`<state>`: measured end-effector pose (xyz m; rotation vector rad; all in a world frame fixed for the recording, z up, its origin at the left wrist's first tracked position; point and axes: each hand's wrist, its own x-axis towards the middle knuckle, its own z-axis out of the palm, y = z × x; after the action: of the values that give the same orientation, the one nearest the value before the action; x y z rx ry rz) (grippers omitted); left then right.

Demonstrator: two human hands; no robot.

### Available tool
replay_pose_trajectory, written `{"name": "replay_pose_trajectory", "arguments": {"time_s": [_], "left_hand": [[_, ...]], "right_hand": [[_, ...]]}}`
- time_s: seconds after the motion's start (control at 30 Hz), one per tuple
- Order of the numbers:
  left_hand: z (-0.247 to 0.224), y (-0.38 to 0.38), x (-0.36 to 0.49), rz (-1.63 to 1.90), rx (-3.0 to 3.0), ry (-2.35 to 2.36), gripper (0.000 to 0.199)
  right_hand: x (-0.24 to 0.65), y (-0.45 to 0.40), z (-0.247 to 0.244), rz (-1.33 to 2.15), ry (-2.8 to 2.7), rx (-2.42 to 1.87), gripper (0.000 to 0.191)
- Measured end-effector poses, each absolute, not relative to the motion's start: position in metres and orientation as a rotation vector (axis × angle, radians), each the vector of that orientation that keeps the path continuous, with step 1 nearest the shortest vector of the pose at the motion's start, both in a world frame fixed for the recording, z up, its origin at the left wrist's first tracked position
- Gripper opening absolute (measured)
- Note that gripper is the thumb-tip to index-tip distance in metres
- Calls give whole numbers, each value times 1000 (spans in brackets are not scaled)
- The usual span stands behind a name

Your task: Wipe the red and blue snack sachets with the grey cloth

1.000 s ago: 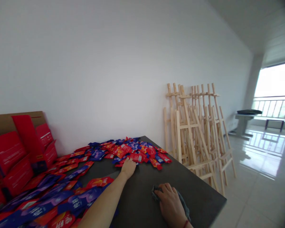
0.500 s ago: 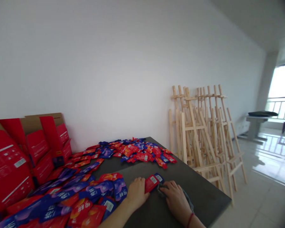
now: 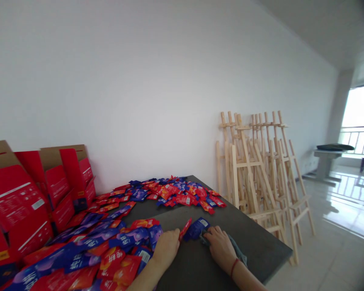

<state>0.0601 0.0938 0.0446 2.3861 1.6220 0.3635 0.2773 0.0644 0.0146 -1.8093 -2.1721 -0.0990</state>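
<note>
Fingers [image 3: 177, 238] around red packet [image 3: 185, 229], blue one [image 3: 197, 228] adjacent

Red packet [image 3: 185, 229]: flat, pinched in the left hand [image 3: 167, 245], tilted up nearly edge-on to the camera, so its print wasn't readable. Blue packet [image 3: 198, 228]: lay just beside it on the dark tabletop [image 3: 245, 226], pale barcode label face up near its far end, couldn't tell if the two touched. Cloth [image 3: 237, 248]: grey-green, crumpled, under the right hand [image 3: 220, 242], one bit poking out by the fingertips near the blue packet, rest trailing out past the wrist side. Near pile [image 3: 118, 258] of red and blue packets sat left of the left hand, glossy, overlapping at mixed angles, some with labels up. Far pile [image 3: 182, 194]: same colours, heaped loosely toward the wall side.
</note>
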Motion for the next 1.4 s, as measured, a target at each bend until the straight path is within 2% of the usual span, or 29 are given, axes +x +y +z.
{"name": "replay_pose_trajectory", "arguments": {"time_s": [0.2,0.43,0.6,0.7,0.9,1.0,1.17,1.4], "left_hand": [[27,74,53,478,1969,1427,21],[-10,52,65,443,1676,1263,5],[-20,43,57,528,1711,1237,19],[-18,40,55,505,1835,1287,22],[-11,37,55,490,1906,1274,14],[-14,36,55,518,1911,1244,10],[-17,35,57,521,1905,1255,15],[-10,36,58,506,1957,1226,12]], "right_hand": [[298,47,31,-85,-2035,-1830,51],[260,7,24,37,-2286,-1482,55],[263,9,1,-105,-2391,-1589,41],[283,17,2,-135,-2347,-1715,40],[304,13,14,-167,-2252,-1851,43],[283,5,13,-132,-2309,-1698,39],[247,-3,7,-112,-2497,-1439,26],[271,-2,7,-112,-2369,-1656,31]]}}
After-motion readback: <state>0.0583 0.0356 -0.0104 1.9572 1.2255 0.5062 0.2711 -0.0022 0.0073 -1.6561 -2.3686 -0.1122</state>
